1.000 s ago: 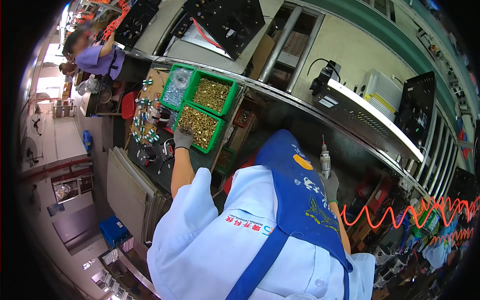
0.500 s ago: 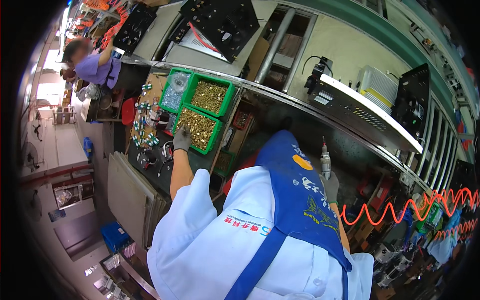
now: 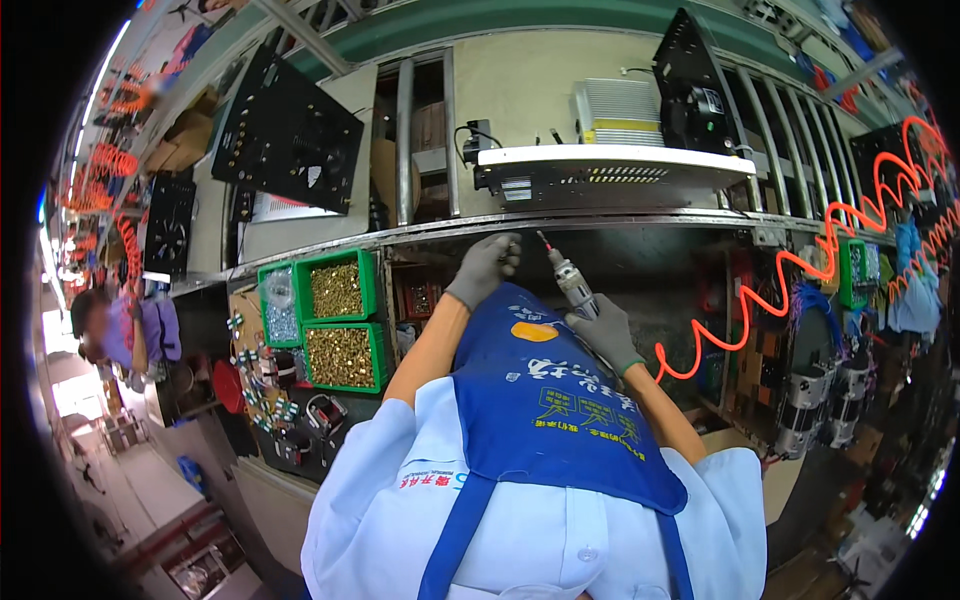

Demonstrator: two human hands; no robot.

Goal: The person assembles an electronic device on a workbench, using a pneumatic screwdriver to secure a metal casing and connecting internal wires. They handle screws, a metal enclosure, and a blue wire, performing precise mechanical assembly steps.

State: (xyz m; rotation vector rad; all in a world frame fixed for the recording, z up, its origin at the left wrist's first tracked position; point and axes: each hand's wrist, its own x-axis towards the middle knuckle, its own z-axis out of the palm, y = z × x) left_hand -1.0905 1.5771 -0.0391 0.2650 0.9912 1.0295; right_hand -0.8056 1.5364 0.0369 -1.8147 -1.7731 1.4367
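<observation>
My right hand (image 3: 603,335), in a grey glove, is wrapped round a silver power screwdriver (image 3: 573,283), its bit pointing up toward the bench edge. My left hand (image 3: 484,270), gloved the same way, is raised just left of the bit with its fingers curled together. Anything between those fingers is too small or hidden to make out. Beyond both hands, an upright metal panel with a white edge (image 3: 610,155) stands on the bench, and neither hand touches it. Left of my left arm are green bins of small brass-coloured fasteners (image 3: 338,357).
A coiled red air hose (image 3: 745,308) stretches from beside my right wrist toward the upper right. Black panels (image 3: 290,130) lean on the line at left, with metal rollers (image 3: 404,140) between work surfaces. A co-worker in purple (image 3: 150,335) is at far left.
My left hand has left the brass-fastener bin and come up beside the screwdriver bit. My right hand has raised the screwdriver toward the bench. The view has turned right.
</observation>
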